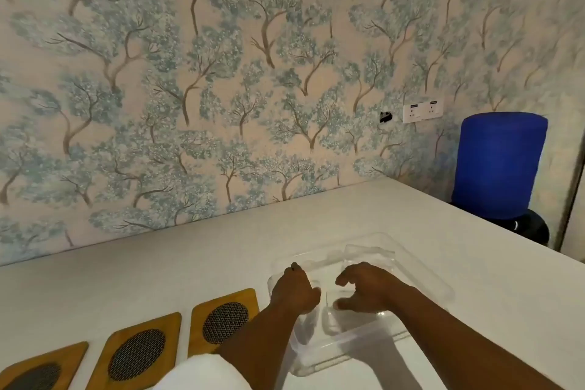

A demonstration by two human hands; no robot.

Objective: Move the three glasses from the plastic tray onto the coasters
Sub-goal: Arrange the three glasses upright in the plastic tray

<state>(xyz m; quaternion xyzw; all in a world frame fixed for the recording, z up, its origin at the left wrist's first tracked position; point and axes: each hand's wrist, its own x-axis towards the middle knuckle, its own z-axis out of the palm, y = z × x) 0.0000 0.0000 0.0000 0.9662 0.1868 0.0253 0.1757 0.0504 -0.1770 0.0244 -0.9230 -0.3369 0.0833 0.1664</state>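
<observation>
Glasses (368, 258) sit upright in the plastic tray (421, 266), blurred and hard to count. My right hand (364, 290) curls half-open over one at its 12 o'clock; left hand (292, 290) grip unclear. Coasters (223, 321) lie at 9 o'clock on the tabletop (190, 263).

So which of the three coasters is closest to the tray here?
The rightmost coaster, the one partly covered by the left forearm. It lies just beside the plastic tray; the middle coaster and left coaster lie farther away.
</observation>
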